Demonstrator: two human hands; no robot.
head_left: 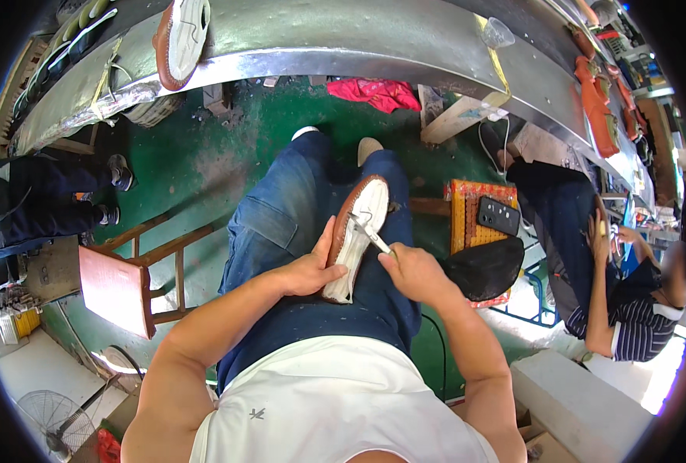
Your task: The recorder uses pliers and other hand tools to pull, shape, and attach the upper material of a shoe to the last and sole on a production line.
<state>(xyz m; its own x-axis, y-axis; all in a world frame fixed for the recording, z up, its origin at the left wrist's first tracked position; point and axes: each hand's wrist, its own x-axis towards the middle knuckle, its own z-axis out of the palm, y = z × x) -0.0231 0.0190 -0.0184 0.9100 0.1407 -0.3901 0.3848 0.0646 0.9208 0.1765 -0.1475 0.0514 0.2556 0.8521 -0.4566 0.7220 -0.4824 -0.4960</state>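
Note:
A brown and white shoe (370, 202) lies on my lap, its toe pointing away from me. My left hand (312, 266) grips its left side near the heel end, thumb laid over the pale inside. In my right hand (416, 272) is a slim silver metal hand tool (371, 234), whose exact kind I cannot make out. The tool slants up to the left, and its tip meets the middle of the shoe. Another brown and white shoe (184, 38) rests at the front edge of the metal workbench (320, 31).
To the left stands a wooden stool (115, 289). At right, a black phone (499, 215) and a black bag (486, 268) lie on an orange woven seat (466, 212). Co-workers sit at both sides. Orange shoe parts (597, 108) line the bench's right end.

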